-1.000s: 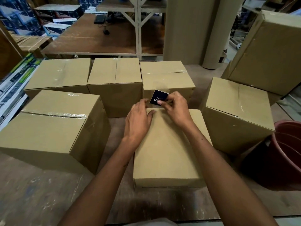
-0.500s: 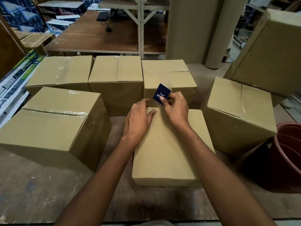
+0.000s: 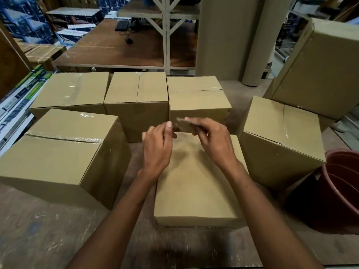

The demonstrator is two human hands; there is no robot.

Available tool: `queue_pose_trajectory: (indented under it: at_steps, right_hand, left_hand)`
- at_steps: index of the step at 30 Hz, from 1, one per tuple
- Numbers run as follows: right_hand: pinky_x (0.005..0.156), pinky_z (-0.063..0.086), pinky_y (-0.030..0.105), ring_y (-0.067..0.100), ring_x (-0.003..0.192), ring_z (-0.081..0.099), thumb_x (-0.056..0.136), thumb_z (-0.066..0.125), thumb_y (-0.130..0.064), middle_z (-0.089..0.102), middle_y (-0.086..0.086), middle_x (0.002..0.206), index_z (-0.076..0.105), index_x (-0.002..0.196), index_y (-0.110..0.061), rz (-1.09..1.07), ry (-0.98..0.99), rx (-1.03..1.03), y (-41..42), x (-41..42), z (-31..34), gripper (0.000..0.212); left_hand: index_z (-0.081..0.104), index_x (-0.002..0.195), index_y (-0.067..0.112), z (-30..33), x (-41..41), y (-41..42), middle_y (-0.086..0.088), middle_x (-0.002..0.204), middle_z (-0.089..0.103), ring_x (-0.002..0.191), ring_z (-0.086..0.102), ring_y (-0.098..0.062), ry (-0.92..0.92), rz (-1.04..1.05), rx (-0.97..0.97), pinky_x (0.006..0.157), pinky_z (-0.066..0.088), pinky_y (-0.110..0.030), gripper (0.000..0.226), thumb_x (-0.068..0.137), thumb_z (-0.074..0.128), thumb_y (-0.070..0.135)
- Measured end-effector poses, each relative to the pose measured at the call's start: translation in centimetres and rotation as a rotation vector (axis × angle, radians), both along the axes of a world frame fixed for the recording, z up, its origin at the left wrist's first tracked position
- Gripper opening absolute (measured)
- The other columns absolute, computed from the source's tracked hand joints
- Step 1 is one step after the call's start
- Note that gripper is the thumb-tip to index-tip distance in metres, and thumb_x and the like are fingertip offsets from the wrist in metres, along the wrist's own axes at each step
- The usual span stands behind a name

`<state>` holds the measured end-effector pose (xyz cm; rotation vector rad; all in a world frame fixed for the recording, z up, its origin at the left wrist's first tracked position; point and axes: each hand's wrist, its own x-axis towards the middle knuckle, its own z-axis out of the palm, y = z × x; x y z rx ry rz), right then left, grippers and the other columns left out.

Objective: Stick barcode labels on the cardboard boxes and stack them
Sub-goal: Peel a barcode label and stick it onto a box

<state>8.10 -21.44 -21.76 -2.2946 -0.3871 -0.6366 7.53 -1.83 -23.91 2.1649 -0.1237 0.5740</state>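
A plain cardboard box (image 3: 196, 191) lies on the table right in front of me. Both hands hover just above its far edge. Between them is a small label (image 3: 181, 125), blurred, its pale side toward me. My right hand (image 3: 212, 141) pinches its right end with fingertips and thumb. My left hand (image 3: 157, 150) has curled fingers, and its thumb meets the label's left end. Several more sealed boxes ring the near one: one large at left (image 3: 58, 154), a row of three behind (image 3: 137, 98), one at right (image 3: 279, 138).
A big box (image 3: 320, 66) leans at the far right. A dark red bucket (image 3: 343, 191) stands at the right edge of the table. Tall cardboard rolls (image 3: 223, 35) and a wooden table (image 3: 116, 49) are behind. Printed cartons are stacked along the left.
My left hand has lifted off the box top and joined the right hand at the label. The label has turned, so its dark blue face no longer shows.
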Motion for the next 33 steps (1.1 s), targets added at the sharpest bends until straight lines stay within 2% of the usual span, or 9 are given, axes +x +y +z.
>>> queue_pose_trajectory:
  at_steps: [2,4,6,9,13,16,20,29,33]
  right_hand:
    - [0.082,0.057,0.037,0.013,0.094,0.069,0.099,0.064,0.002,0.076,-0.003,0.109,0.072,0.139,-0.030,0.063,0.003,-0.115,-0.5,-2.1,0.1,0.052]
    - [0.085,0.055,0.025,-0.001,0.099,0.067,0.094,0.059,0.014,0.077,-0.002,0.121,0.069,0.145,-0.027,0.087,0.071,-0.058,-0.8,-4.3,-0.1,0.066]
    - [0.090,0.050,0.016,-0.008,0.112,0.065,0.094,0.051,0.015,0.072,-0.010,0.136,0.068,0.146,-0.029,0.122,0.191,0.115,-0.9,-6.4,-0.2,0.070]
    - [0.101,0.056,0.028,0.007,0.130,0.066,0.105,0.045,0.008,0.072,-0.011,0.140,0.072,0.140,-0.023,0.194,0.375,0.529,-0.7,-8.5,-0.8,0.054]
    - [0.081,0.064,0.033,0.025,0.108,0.078,0.101,0.070,0.001,0.081,0.008,0.111,0.067,0.122,-0.007,0.113,0.449,0.882,0.0,-9.4,-1.6,0.023]
    - [0.070,0.064,0.037,0.024,0.088,0.080,0.092,0.081,0.000,0.079,0.009,0.096,0.054,0.120,-0.016,-0.012,0.485,0.955,-0.2,-9.5,-1.9,0.043]
    - [0.073,0.066,0.042,0.028,0.092,0.081,0.090,0.085,-0.002,0.081,0.010,0.098,0.058,0.135,-0.017,-0.031,0.478,0.913,-0.6,-9.5,-1.8,0.055]
    - [0.067,0.068,0.037,0.028,0.073,0.078,0.092,0.075,0.010,0.077,0.013,0.083,0.062,0.114,-0.005,0.048,0.557,1.221,-0.4,-11.4,-0.4,0.030]
    - [0.065,0.066,0.035,0.029,0.087,0.079,0.096,0.078,-0.006,0.079,0.019,0.108,0.068,0.120,-0.004,-0.003,0.528,1.158,-1.2,-12.2,0.4,0.027]
  left_hand:
    - [0.080,0.103,0.022,1.5,-1.2,0.3,0.004,0.087,0.080,0.070,0.062,-0.011,0.202,-0.132,-0.377,0.069,0.047,-0.028,0.054,0.114,0.039,0.056]
    - [0.080,0.110,0.015,1.9,-1.8,0.8,-0.005,0.091,0.080,0.069,0.063,-0.013,0.342,-0.290,-0.612,0.063,0.048,-0.023,0.037,0.108,0.060,0.047]
    - [0.076,0.118,0.009,1.7,-2.2,1.4,-0.014,0.096,0.079,0.075,0.069,-0.011,0.398,-0.398,-0.589,0.064,0.052,-0.022,0.025,0.100,0.078,0.025]
    - [0.070,0.122,0.002,0.9,-2.9,1.5,-0.018,0.095,0.079,0.081,0.075,-0.018,0.441,-0.478,-0.559,0.067,0.061,-0.026,0.033,0.093,0.083,0.009]
    - [0.065,0.121,0.004,0.5,-4.2,0.9,-0.008,0.091,0.079,0.078,0.075,-0.017,0.448,-0.533,-0.515,0.069,0.062,-0.030,0.029,0.096,0.079,0.009]
    - [0.065,0.121,0.009,0.5,-4.9,0.4,-0.004,0.089,0.076,0.072,0.072,-0.015,0.420,-0.545,-0.479,0.066,0.060,-0.033,0.024,0.100,0.076,0.011]
    - [0.067,0.129,0.012,0.4,-5.6,0.1,-0.010,0.102,0.075,0.079,0.077,-0.019,0.405,-0.519,-0.492,0.068,0.064,-0.036,0.028,0.101,0.074,0.015]
    - [0.077,0.108,0.014,-0.1,-5.9,-0.3,-0.013,0.097,0.078,0.074,0.073,-0.013,0.394,-0.476,-0.388,0.060,0.057,-0.027,0.015,0.105,0.072,0.027]
    - [0.083,0.109,0.024,0.8,-5.7,-0.2,-0.004,0.089,0.079,0.073,0.072,-0.015,0.415,-0.557,-0.306,0.059,0.057,-0.027,0.013,0.102,0.074,0.031]
